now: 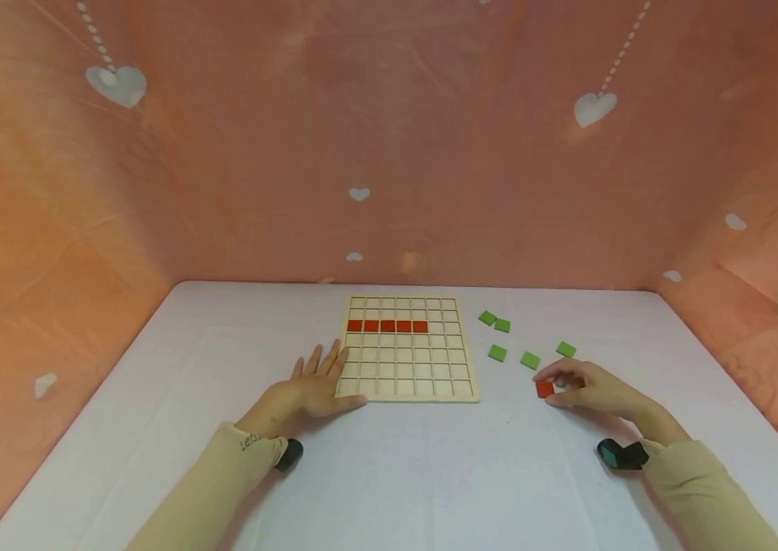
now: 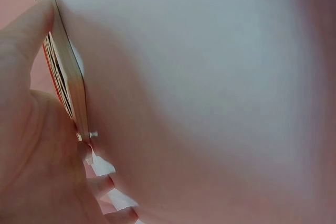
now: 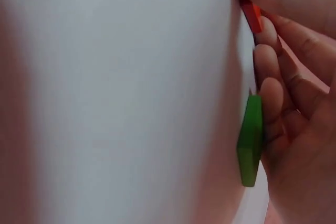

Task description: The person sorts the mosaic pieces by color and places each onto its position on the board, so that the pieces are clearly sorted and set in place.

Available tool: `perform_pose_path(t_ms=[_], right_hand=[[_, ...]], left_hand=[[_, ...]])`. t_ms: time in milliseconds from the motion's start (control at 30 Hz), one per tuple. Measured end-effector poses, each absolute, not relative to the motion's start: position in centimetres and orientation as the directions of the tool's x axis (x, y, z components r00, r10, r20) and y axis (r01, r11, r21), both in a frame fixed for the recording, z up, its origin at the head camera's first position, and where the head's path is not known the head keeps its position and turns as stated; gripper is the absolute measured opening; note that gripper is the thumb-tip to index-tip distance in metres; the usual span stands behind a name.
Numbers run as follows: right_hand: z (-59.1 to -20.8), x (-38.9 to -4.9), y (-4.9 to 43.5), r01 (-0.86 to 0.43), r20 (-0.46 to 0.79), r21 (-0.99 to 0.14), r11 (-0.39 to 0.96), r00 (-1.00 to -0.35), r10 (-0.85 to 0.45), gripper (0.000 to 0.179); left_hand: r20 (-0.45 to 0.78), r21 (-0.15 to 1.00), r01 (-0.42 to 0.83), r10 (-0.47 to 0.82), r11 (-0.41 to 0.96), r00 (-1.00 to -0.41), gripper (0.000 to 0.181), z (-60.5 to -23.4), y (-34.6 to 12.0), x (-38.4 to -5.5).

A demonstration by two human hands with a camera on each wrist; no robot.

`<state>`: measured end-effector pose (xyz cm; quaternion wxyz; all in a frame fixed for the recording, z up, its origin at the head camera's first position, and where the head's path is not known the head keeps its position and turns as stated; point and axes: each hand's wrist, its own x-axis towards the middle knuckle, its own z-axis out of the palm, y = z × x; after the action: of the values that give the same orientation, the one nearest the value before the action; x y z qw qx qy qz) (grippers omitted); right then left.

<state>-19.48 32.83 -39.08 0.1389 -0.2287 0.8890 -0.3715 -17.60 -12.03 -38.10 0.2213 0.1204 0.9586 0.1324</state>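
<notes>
The right grip point(image 1: 597, 389) pinched a red square tile point(image 1: 545, 389); a careless sweep could nudge the green tile point(image 1: 566, 349) just beyond. The left grip point(image 1: 316, 389), fingers spread, touched the gridded board point(image 1: 405, 370).

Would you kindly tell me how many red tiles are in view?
6 red tiles: five side by side in one row of the board, one pinched in the right hand. Others could be hidden.

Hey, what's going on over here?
A person's right hand pinches a red square tile, off to the right of a wooden grid board. Their left hand touches the board's near left corner. Five red tiles sit in one row of the grid; five green tiles lie loose on the table.
</notes>
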Motion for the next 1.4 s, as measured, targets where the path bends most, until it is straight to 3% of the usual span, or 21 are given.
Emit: perform_pose_path(t_ms=[633, 1400], right_hand=[[-39.2, -20.2, 31.7, -0.259, -0.095, -0.711, 0.654, -0.886, -0.455, 0.032], [-38.9, -22.0, 27.8, -0.101, -0.124, -0.758, 0.644, -0.948, -0.294, 0.041]], left_hand=[[-0.395, 0.312, 0.166, 0.286, 0.936, -0.873, 0.094, -38.1, -11.9, -17.6], [-0.393, 0.293, 0.170, 0.280, 0.941, -0.876, 0.094, -38.2, -11.8, -17.7]])
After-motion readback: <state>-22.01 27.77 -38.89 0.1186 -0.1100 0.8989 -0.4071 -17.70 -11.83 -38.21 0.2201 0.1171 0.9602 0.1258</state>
